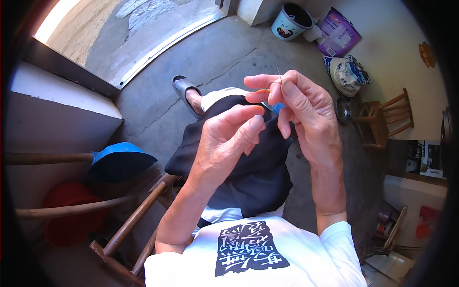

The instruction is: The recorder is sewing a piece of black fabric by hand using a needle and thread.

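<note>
My right hand [306, 103] is raised over my lap, pinching a thin needle [279, 74] between thumb and forefinger, its point up. A fine dark thread [268, 89] curves by the fingers of that hand. Just left of it and slightly lower, my left hand [227, 136] has its thumb and forefinger pressed together; whatever lies between them is too small to make out. Black cloth [239, 177] drapes over my lap beneath both hands. A bit of light blue [277, 107] shows behind the right hand's fingers.
A wooden chair [136, 215], a blue dustpan [122, 160] and a red basin [71, 210] stand at left. A light blue bucket [290, 24], a purple bag [338, 33], a white sack [348, 74] and a small wooden chair [377, 119] line the right wall. A doorway sill [167, 48] lies far left.
</note>
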`<state>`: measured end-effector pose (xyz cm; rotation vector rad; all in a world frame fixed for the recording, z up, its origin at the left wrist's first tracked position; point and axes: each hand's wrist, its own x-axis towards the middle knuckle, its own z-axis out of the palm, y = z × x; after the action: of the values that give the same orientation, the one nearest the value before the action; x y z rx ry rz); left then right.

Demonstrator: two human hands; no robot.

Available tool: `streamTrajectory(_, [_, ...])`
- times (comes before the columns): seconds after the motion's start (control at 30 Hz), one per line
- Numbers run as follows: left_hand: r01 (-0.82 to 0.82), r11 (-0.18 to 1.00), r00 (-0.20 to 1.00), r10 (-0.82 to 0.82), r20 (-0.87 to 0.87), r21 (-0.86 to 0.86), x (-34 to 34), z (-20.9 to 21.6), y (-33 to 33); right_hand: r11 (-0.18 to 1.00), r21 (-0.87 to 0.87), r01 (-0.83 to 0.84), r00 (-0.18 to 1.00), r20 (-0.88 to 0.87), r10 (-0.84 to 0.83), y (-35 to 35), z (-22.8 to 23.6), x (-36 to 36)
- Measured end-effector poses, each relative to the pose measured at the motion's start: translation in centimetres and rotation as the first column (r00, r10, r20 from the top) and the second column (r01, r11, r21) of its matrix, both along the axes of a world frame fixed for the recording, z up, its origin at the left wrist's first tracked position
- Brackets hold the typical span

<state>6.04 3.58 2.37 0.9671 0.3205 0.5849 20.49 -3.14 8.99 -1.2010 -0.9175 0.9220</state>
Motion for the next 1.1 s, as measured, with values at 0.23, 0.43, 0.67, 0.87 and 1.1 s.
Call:
streamTrajectory(0.23, [0.049, 0.999, 0.998, -0.050, -0.026, -0.021, 0.2, 1.4, 0.6, 0.997, -0.047, -0.053, 0.996, 0.073, 0.056, 0.3, 0.1, 0.1])
streamTrajectory(0.43, [0.066, 0.989, 0.998, -0.063, 0.024, -0.129, -0.1, 0.6, 0.9, 0.998, -0.055, -0.022, 0.995, 0.099, 0.027, 0.4, -0.3, 0.4])
streamTrajectory(0.67, [0.103, 0.947, 0.987, -0.059, 0.148, -0.306, -2.6, 0.0, 3.1, 0.965, -0.262, -0.009, 0.992, 0.120, 0.042, -0.5, 0.5, 1.4])
streamTrajectory(0.87, [0.225, 0.883, 0.954, -0.114, 0.277, -0.412, -2.6, -0.5, 2.9, 0.969, -0.246, -0.016, 0.991, 0.126, 0.048, -0.4, 0.1, 1.6])
streamTrajectory(1.1, [0.268, 0.842, 0.928, -0.095, 0.360, -0.468, -3.1, -0.8, 3.2, 0.980, -0.139, 0.143, 0.989, 0.064, -0.136, -0.8, 0.1, 2.0])
